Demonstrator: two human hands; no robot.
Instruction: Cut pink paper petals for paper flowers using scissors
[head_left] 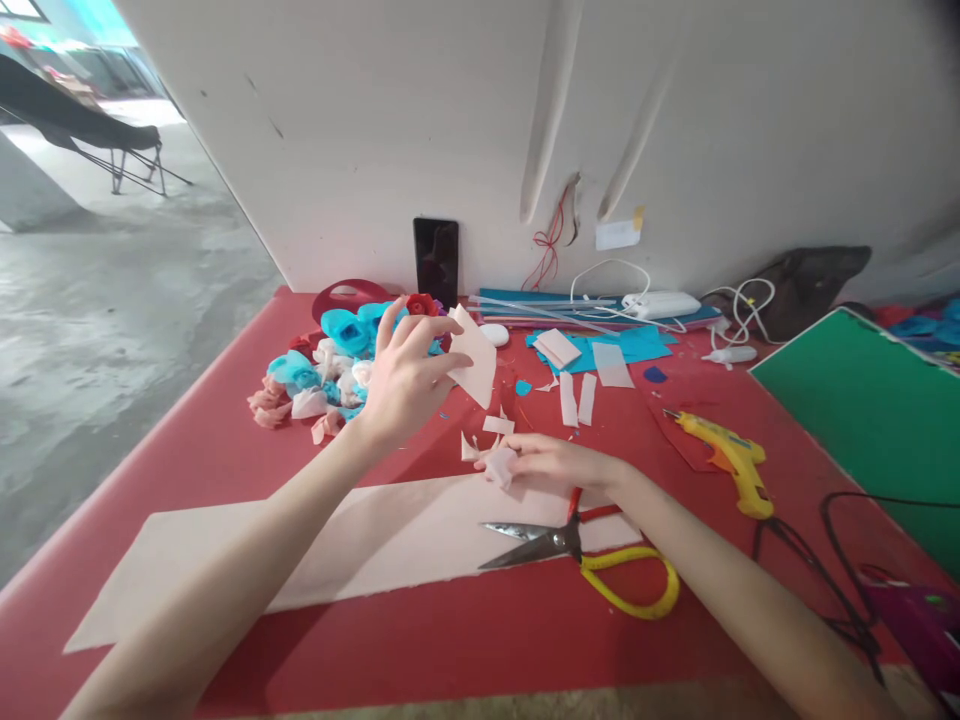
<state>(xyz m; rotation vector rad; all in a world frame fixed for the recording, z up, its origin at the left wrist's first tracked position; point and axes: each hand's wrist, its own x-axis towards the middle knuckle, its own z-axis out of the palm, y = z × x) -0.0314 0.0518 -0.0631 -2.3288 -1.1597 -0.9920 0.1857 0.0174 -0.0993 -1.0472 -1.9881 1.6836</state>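
Observation:
My left hand (411, 372) is raised over the table, pinching a pale pink piece of paper (474, 362) between thumb and fingers. Lower and to the right, my right hand (551, 462) has its fingers closed on a small crumpled paper scrap (500, 466). Beneath the hands lies a long pale pink paper strip (360, 540). Scissors (555, 545) with one red and one yellow handle rest on that strip, blades apart. More pale offcuts (498, 426) are scattered just beyond my right hand.
Blue, white, pink and red paper flowers (330, 365) are heaped at the left on the red table (420, 655). A phone (436, 258) leans against the wall. At the right are a yellow glue gun (731, 460) with its cord and a green board (862, 410). Blue paper (645, 345) lies at the back.

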